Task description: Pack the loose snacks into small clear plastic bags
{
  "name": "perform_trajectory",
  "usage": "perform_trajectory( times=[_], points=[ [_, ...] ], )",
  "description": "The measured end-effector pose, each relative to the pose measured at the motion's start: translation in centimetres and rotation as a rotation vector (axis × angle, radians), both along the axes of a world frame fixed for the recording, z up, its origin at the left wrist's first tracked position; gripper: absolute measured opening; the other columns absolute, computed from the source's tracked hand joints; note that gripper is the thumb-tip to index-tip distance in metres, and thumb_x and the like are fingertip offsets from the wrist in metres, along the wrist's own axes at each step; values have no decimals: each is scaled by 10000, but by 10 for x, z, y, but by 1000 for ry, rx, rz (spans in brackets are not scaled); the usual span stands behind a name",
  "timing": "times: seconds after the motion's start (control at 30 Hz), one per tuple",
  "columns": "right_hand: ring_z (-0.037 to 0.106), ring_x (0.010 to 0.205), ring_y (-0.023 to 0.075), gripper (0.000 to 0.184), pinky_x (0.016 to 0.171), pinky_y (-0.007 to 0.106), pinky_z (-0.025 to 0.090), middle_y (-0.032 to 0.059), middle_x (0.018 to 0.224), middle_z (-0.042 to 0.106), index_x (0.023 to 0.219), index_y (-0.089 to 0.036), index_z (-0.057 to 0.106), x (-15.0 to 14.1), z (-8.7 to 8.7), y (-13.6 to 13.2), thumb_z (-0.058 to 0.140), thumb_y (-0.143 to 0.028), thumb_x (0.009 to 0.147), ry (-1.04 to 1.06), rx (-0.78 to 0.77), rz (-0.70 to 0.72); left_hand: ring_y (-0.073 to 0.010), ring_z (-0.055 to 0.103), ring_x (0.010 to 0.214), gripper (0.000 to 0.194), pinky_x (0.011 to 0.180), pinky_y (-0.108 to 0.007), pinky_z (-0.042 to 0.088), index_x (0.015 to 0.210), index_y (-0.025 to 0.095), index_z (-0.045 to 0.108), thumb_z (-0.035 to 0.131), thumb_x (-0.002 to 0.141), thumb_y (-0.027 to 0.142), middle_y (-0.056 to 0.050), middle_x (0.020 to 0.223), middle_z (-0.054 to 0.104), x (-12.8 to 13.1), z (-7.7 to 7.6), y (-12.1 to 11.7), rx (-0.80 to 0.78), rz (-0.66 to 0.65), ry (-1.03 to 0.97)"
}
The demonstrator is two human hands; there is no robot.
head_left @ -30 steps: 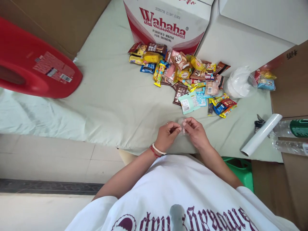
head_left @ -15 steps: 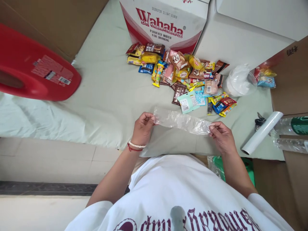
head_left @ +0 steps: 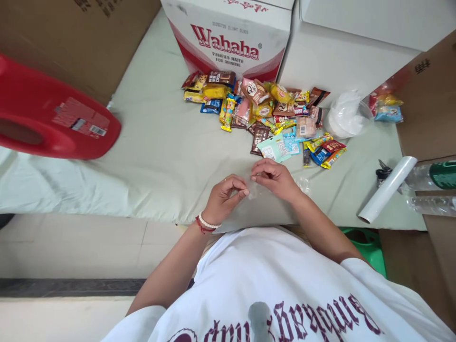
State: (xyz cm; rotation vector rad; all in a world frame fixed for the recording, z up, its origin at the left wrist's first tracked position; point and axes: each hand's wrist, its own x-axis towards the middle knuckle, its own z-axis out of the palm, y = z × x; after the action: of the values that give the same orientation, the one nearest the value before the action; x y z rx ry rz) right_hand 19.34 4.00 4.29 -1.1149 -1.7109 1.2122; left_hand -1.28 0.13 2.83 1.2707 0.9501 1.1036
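Observation:
A thin, crinkled strip of clear plastic point(head_left: 252, 191) spans the space between my two hands, low over the cloth. My left hand point(head_left: 228, 197) is closed, pinching the strip's left end between thumb and fingers. Close beside it, the bent fingers of my right hand point(head_left: 274, 180) come together at the same end of the plastic. The rest of the strip passes beneath my right hand and shows again past its wrist. Just beyond my right hand lie a mint-green packet point(head_left: 274, 148) and a brown chocolate-coloured packet point(head_left: 260, 139).
Behind lies a heap of wrapped snacks point(head_left: 263, 110), against a Wahaha carton point(head_left: 228, 42). A tub with white plastic point(head_left: 344, 116) stands right of it. Farther right are a white roll point(head_left: 388, 190) and clear bottles point(head_left: 432, 205). A large red jug point(head_left: 53, 114) occupies the left.
My right hand has let go of the strip's right end and moved left to the end my left hand pinches. The strip is no longer stretched taut.

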Motion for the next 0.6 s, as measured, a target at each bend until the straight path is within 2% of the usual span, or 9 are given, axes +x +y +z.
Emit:
perform_trajectory(
  times=[0.07,0.17,0.3,0.4,0.5,0.57,0.6],
  points=[
    [478,617,100,184,588,279,436,41,1012,654,890,-249,778,-2,-1,0,737,-429,896,-13,82,-14,-143,602,771,275,742,-285,495,759,189,691,832,805,421,-43,838,653,-2,-2,-2,-48,70,-72],
    [597,758,152,146,665,301,498,52,992,674,952,-274,794,6,4,-12,707,-390,933,-82,205,-116,-106,561,669,336,618,-243,467,752,190,632,851,776,443,-11,808,626,0,-8,-2,-199,158,-246],
    [665,860,181,149,756,326,543,50,981,703,1039,-311,793,14,6,-31,663,-311,967,-178,326,-227,-93,554,646,421,569,-210,440,787,202,563,867,739,489,15,787,615,9,-14,3,-403,156,-367],
    [670,861,177,192,767,324,552,48,987,705,1073,-324,786,16,2,-38,617,-291,990,-244,352,-218,-108,576,689,458,586,-219,442,862,214,579,774,788,622,-4,846,622,13,-13,10,-446,129,-351],
    [658,858,173,220,762,315,550,47,981,695,1080,-323,784,17,-1,-36,581,-293,1002,-299,350,-164,-100,511,623,556,529,-236,365,1060,238,650,615,844,749,-14,886,603,13,-7,19,-419,78,-278],
    [645,850,169,238,748,302,542,45,963,683,1076,-316,783,17,-1,-33,557,-284,1010,-327,374,-108,-100,450,594,551,535,-250,336,1140,251,685,651,840,713,3,826,574,11,-3,25,-350,-2,-145],
    [641,849,168,248,742,297,537,45,957,678,1076,-314,781,16,0,-31,543,-279,1016,-339,392,-81,-106,439,605,504,559,-255,344,1106,246,717,711,820,660,11,789,555,9,-1,27,-293,-42,-58]
  ],
)
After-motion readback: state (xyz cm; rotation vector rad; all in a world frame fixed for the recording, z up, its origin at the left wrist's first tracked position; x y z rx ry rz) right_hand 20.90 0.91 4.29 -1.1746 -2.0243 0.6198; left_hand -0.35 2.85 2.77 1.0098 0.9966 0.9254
